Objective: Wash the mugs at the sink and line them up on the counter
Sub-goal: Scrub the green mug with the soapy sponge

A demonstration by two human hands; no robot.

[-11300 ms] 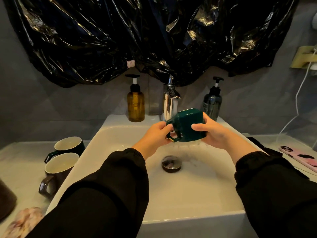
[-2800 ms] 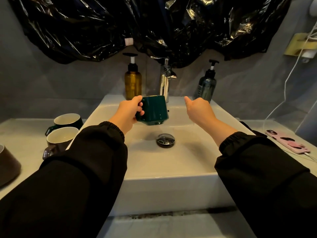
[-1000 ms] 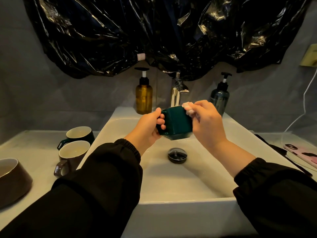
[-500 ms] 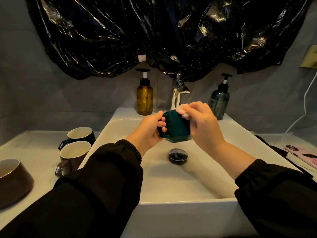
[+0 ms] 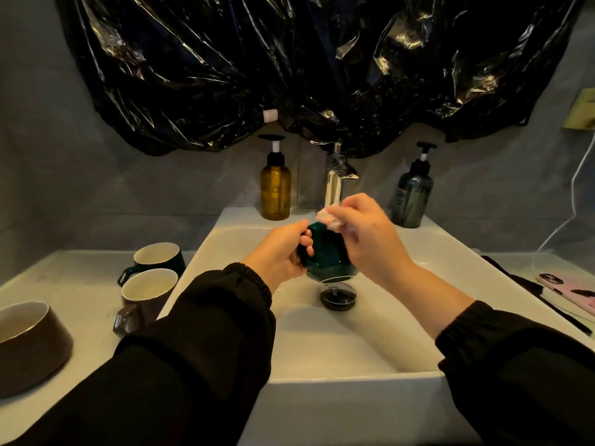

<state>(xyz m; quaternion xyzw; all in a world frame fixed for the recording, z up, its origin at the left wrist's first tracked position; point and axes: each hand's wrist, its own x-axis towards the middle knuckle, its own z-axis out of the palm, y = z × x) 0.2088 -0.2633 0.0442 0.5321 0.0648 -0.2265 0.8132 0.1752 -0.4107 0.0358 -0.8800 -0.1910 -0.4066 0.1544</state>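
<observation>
Scrubbing was the step I was on. My left hand (image 5: 280, 252) was curled tight round the handle of the green mug (image 5: 325, 262). The mug hung over the middle of the sink (image 5: 338, 381), with its mouth tipped down. My right hand (image 5: 367, 236) pinched a small pale sponge (image 5: 326, 218) against the top of the mug. A dark mug (image 5: 157, 257) and a brown mug (image 5: 146, 292) stood on the counter (image 5: 80, 284), just left of the sink. I think the next move called for water from the tap (image 5: 335, 185) behind the sink, to rinse the mug. A wet mug is slippery, so I would need a firm hold.
</observation>
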